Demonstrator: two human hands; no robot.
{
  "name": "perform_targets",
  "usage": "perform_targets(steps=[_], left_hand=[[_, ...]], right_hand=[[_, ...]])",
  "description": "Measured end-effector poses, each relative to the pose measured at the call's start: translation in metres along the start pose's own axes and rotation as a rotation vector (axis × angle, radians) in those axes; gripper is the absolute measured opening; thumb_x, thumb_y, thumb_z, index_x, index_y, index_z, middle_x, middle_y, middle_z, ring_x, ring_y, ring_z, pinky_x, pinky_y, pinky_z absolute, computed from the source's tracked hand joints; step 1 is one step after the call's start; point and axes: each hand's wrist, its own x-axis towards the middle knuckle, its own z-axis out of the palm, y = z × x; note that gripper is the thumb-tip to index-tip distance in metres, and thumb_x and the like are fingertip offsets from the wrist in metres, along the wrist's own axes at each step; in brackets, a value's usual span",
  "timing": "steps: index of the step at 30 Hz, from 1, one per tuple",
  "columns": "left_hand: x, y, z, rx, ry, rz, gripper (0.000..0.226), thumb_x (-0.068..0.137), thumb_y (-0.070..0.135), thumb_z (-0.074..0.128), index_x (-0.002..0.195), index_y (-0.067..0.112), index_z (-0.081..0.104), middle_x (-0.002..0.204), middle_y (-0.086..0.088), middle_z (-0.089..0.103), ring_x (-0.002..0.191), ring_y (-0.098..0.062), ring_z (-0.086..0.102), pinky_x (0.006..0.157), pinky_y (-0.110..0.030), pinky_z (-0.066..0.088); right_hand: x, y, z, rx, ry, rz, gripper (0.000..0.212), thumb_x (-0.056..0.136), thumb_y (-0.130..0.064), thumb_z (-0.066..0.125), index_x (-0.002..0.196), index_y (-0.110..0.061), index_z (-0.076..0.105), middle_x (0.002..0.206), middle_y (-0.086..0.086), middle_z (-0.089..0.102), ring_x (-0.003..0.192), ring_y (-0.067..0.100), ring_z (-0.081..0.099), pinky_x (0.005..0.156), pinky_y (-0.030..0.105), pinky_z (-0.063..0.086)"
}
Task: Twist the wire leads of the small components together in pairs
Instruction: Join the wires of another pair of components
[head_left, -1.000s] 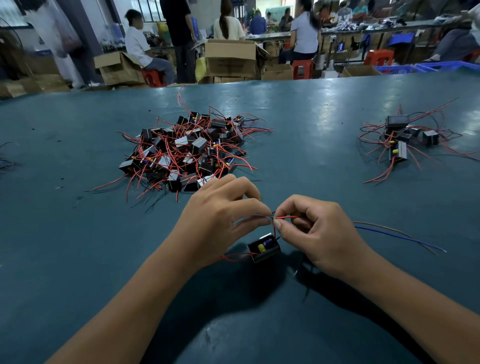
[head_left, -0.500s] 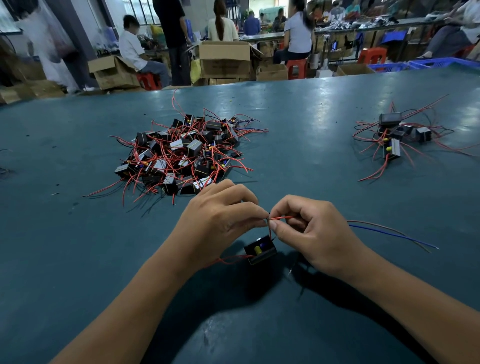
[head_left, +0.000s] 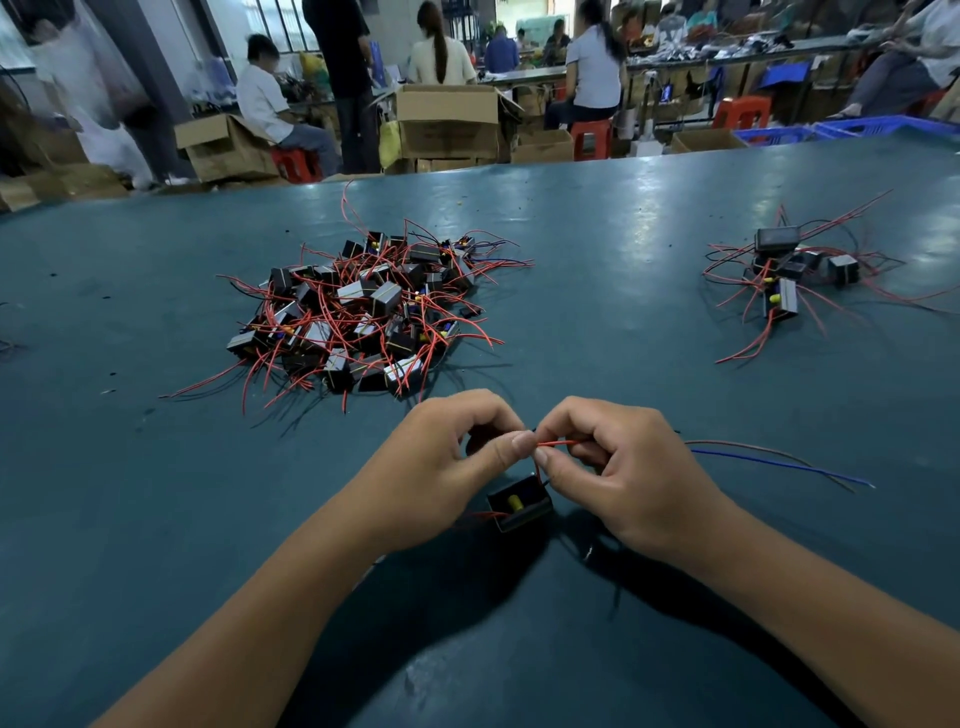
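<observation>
At six o'clock on the table (head_left: 156, 519), your left hand (head_left: 441, 467) and right hand (head_left: 618, 467) are both pinching a red lead (head_left: 558, 443) above the black component (head_left: 519, 503); the pile (head_left: 358, 312) is lying at eleven o'clock.

Wide teal table (head_left: 623, 218), cardboard boxes (head_left: 447, 122), red stools (head_left: 589, 137), seated workers (head_left: 270, 111), rear windows (head_left: 283, 21)
</observation>
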Motion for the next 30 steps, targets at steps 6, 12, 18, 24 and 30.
perform_targets(steps=[6, 12, 18, 24, 30], left_hand=[[0.001, 0.003, 0.005, -0.125, 0.001, -0.157, 0.022, 0.099, 0.026, 0.061, 0.081, 0.013, 0.063, 0.063, 0.012, 0.048, 0.057, -0.005, 0.037, 0.055, -0.02, 0.031], [0.003, 0.007, 0.01, -0.14, 0.05, -0.226, 0.025, 0.094, 0.03, 0.059, 0.074, 0.015, 0.061, 0.057, 0.008, 0.042, 0.053, -0.007, 0.033, 0.051, -0.022, 0.027], [0.004, 0.01, 0.018, -0.425, 0.082, -0.467, 0.031, 0.084, 0.026, 0.06, 0.054, 0.024, 0.056, 0.059, 0.002, 0.043, 0.059, -0.014, 0.034, 0.056, -0.03, 0.024], [0.005, 0.005, 0.012, -0.384, 0.047, -0.372, 0.013, 0.082, 0.027, 0.059, 0.072, 0.024, 0.067, 0.07, -0.008, 0.05, 0.065, -0.022, 0.037, 0.058, -0.033, 0.028], [0.002, 0.001, 0.009, -0.271, -0.098, -0.268, 0.007, 0.089, 0.029, 0.073, 0.083, 0.027, 0.069, 0.065, 0.007, 0.061, 0.06, -0.011, 0.049, 0.059, -0.027, 0.04]], right_hand=[[-0.001, -0.002, 0.002, -0.035, 0.046, -0.022, 0.011, 0.084, -0.013, 0.066, 0.081, -0.024, 0.065, 0.071, -0.027, 0.059, 0.067, -0.006, 0.057, 0.062, 0.001, 0.037], [-0.001, -0.002, 0.003, -0.059, 0.061, -0.036, 0.011, 0.083, -0.011, 0.068, 0.081, -0.021, 0.066, 0.065, -0.025, 0.056, 0.064, -0.006, 0.055, 0.06, 0.001, 0.035], [0.0, -0.002, 0.006, -0.074, 0.06, -0.031, 0.011, 0.084, -0.005, 0.07, 0.08, -0.015, 0.066, 0.062, -0.024, 0.052, 0.063, -0.006, 0.054, 0.06, 0.001, 0.035], [0.001, -0.001, 0.004, 0.029, 0.094, 0.054, 0.017, 0.085, -0.004, 0.07, 0.078, -0.018, 0.065, 0.061, -0.014, 0.055, 0.054, 0.0, 0.05, 0.057, 0.006, 0.036], [0.002, -0.003, 0.002, 0.024, 0.109, 0.073, 0.011, 0.086, -0.016, 0.07, 0.078, -0.019, 0.064, 0.049, -0.015, 0.042, 0.046, 0.005, 0.034, 0.049, 0.01, 0.026]])
